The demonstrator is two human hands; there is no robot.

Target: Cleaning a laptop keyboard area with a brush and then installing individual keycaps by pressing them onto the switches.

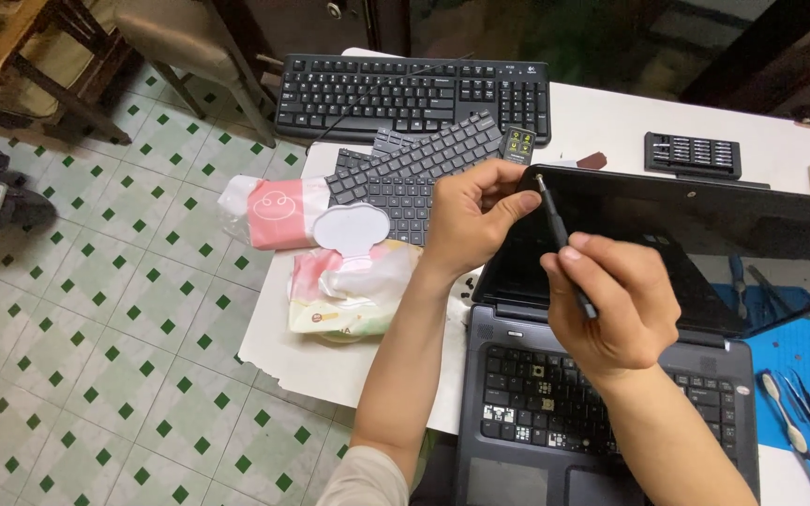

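Observation:
An open black laptop (611,440) lies on the white table (602,122), with several keys missing from its keyboard. My right hand (611,300) grips a thin dark screwdriver (562,245), its tip set against the top left corner of the laptop screen (696,234). My left hand (469,217) pinches that same screen corner beside the tip, thumb and fingers closed on the bezel.
A full black keyboard (414,94) and two loose laptop keyboards (414,169) lie at the far side. Two wet-wipe packs (330,272) sit at the table's left edge. A screwdriver bit case (693,155) lies behind the screen. Tweezers and tools (803,422) rest on a blue mat at right. Chairs stand on the tiled floor.

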